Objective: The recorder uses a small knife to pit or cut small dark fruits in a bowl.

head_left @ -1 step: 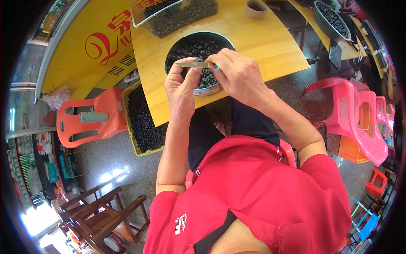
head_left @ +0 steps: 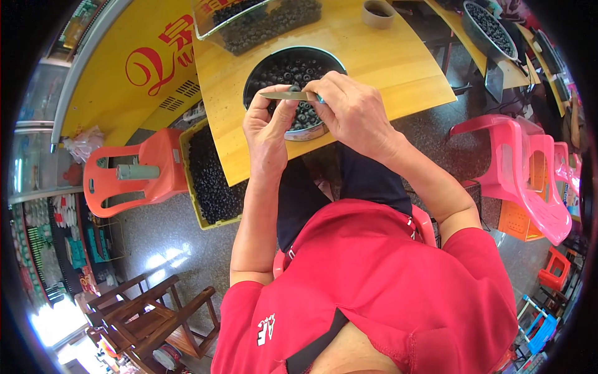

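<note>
My right hand [head_left: 352,112] is closed round the handle of a small knife [head_left: 283,96], a bit of blue-green showing at the grip. Its blade points left and lies across the fingertips of my left hand [head_left: 266,128]. Between that thumb and forefinger I pinch a small dark round piece [head_left: 294,88], which touches the blade; its exact kind is too small to make out. Both hands are above the near part of a round metal bowl [head_left: 311,133], partly filled with similar dark round pieces [head_left: 299,67].
The bowl stands on a yellow wooden table [head_left: 398,62]. Behind it are a clear tub [head_left: 274,28] of dark pieces and a tape roll [head_left: 377,14]. A yellow crate [head_left: 200,215] of small dark pieces, an orange stool [head_left: 112,187] and pink chairs [head_left: 529,162] stand around.
</note>
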Demonstrator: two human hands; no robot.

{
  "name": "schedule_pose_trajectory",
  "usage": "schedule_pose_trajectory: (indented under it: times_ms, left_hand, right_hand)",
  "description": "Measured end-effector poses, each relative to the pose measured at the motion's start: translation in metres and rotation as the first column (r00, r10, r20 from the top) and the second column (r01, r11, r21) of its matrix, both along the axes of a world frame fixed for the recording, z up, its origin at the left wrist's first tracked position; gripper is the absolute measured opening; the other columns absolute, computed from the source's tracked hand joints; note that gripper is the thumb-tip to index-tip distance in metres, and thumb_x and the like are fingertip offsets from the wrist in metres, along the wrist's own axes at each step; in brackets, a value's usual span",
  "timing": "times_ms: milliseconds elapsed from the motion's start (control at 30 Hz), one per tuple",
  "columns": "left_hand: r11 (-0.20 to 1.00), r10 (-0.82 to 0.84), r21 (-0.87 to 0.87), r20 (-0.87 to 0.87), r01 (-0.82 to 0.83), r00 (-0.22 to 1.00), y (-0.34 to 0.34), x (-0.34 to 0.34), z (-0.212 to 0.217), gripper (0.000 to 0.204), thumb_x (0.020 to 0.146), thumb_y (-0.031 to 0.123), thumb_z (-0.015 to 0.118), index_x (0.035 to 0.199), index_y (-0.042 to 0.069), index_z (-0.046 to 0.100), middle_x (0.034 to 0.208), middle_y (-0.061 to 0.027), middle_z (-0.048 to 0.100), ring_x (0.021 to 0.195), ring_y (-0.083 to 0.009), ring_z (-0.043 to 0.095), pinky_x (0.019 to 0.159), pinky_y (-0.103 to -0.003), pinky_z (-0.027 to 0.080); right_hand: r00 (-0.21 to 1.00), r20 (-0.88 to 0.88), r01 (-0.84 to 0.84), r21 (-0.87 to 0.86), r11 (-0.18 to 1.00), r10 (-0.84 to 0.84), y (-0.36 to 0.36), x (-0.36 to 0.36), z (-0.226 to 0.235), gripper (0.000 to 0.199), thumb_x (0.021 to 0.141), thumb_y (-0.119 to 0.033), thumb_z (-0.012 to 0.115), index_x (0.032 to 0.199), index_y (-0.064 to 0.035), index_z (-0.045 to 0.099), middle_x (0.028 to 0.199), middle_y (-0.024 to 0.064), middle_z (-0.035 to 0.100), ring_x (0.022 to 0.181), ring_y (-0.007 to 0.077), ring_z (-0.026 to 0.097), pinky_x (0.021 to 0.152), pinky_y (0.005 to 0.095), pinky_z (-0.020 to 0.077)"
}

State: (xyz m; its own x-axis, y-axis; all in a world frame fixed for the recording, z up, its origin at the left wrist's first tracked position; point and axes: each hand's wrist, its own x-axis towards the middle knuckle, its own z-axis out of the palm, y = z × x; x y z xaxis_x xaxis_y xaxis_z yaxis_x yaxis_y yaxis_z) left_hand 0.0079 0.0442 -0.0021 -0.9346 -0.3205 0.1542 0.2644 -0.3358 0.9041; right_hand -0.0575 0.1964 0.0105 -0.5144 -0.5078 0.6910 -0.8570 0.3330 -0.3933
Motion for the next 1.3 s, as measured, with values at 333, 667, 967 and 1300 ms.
schedule_pose_trajectory:
  times_ms: [333, 667, 967, 1300]
  left_hand:
    - [0.999, 0.048, 0.001, 0.014, -0.048, 0.999, 0.004, -0.001, -0.001, 0.018, 0.089, 0.010, 0.067, 0.103, 0.001, 0.062, 0.075, 0.0014, 0.055, 0.062, -0.0050, 0.042, 0.054, -0.018, 0.031]
    - [0.999, 0.050, 0.010, 0.052, -0.051, 0.997, -0.003, -0.002, -0.008, 0.010, 0.087, 0.011, 0.070, 0.091, 0.006, 0.061, 0.071, 0.0056, 0.054, 0.059, -0.0005, 0.041, 0.052, -0.016, 0.029]
    - [0.996, 0.090, 0.018, 0.112, -0.093, 0.990, -0.002, -0.003, -0.007, 0.010, 0.085, 0.010, 0.071, 0.084, 0.006, 0.062, 0.067, 0.0057, 0.054, 0.053, -0.0003, 0.038, 0.048, -0.016, 0.027]
    - [0.986, 0.158, -0.075, 0.114, -0.150, 0.981, -0.005, -0.002, -0.009, 0.009, 0.086, 0.010, 0.070, 0.090, 0.005, 0.064, 0.074, 0.0047, 0.057, 0.063, -0.0013, 0.045, 0.056, -0.016, 0.035]
  right_hand:
    - [0.998, -0.046, 0.043, 0.016, 0.999, -0.042, -0.001, -0.001, -0.004, 0.015, 0.080, -0.006, 0.066, 0.094, -0.0052, 0.060, 0.079, 0.0074, 0.058, 0.071, 0.0270, 0.061, 0.058, 0.0364, 0.0477]
    - [0.997, -0.031, 0.078, 0.062, 0.995, -0.076, -0.004, -0.006, -0.011, 0.015, 0.079, -0.007, 0.066, 0.093, -0.0060, 0.060, 0.079, 0.0072, 0.058, 0.072, 0.0265, 0.061, 0.059, 0.0363, 0.0479]
    - [0.993, -0.064, 0.104, 0.071, 0.992, -0.100, -0.007, -0.006, -0.008, 0.012, 0.080, -0.009, 0.067, 0.090, -0.0065, 0.061, 0.079, 0.0062, 0.058, 0.072, 0.0258, 0.061, 0.060, 0.0360, 0.0483]
    - [0.994, 0.098, 0.033, 0.091, 0.995, -0.041, -0.012, -0.009, -0.011, 0.013, 0.085, -0.015, 0.064, 0.091, -0.0040, 0.061, 0.078, 0.0056, 0.060, 0.071, 0.0234, 0.061, 0.061, 0.0348, 0.0479]
